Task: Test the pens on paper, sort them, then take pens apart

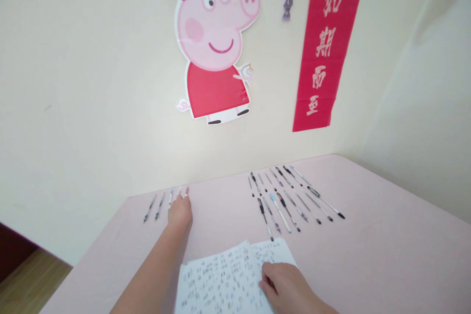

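Observation:
My left hand (180, 212) reaches to the far left part of the table, fingers closed around a pen (180, 190) whose tip end shows above them; the rest of it is hidden. Just left of that hand lies a pen with a light blue part (170, 199), and further left are two darker pens, one nearer (159, 206) and one outermost (149, 208). My right hand (285, 282) rests curled on the right page of an open notebook (221, 279) covered in handwriting. No object shows in its fingers.
Several pens lie in two slanted rows right of centre, including a light blue and white pen (280, 213) and a long black-capped pen (326, 202). The pink tabletop (368, 255) meets a wall with a cartoon pig cutout (217, 88) and a red banner (324, 59).

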{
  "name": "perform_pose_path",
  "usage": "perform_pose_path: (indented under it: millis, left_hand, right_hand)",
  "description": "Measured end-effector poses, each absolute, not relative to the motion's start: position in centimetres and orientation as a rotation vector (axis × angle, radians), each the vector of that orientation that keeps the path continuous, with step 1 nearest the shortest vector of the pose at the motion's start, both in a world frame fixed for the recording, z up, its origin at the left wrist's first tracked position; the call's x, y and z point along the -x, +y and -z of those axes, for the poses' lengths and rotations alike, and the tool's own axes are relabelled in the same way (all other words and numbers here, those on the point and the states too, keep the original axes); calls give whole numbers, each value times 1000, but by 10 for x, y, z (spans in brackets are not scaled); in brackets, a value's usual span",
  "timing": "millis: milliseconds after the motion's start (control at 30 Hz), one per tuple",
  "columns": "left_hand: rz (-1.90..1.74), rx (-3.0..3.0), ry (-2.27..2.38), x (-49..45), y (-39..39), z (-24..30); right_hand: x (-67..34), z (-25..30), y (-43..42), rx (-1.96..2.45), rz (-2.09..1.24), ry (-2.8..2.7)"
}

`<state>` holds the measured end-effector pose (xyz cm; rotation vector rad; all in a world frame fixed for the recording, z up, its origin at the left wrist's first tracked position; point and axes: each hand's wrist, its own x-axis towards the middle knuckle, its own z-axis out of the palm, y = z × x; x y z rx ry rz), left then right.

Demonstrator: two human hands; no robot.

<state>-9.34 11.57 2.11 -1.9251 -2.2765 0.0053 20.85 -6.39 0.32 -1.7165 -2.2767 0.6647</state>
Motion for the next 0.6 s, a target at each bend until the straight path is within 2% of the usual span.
perform_pose_path:
  millis: [333,600]
  left_hand:
    - [41,1963,-2172,53,97,-37]
    - [63,2484,-1946,-34,63,-38]
  right_hand:
    - [-208,-4,-64,1718,-686,-2281]
    - [-209,-7,-65,1724,-682,-2280]
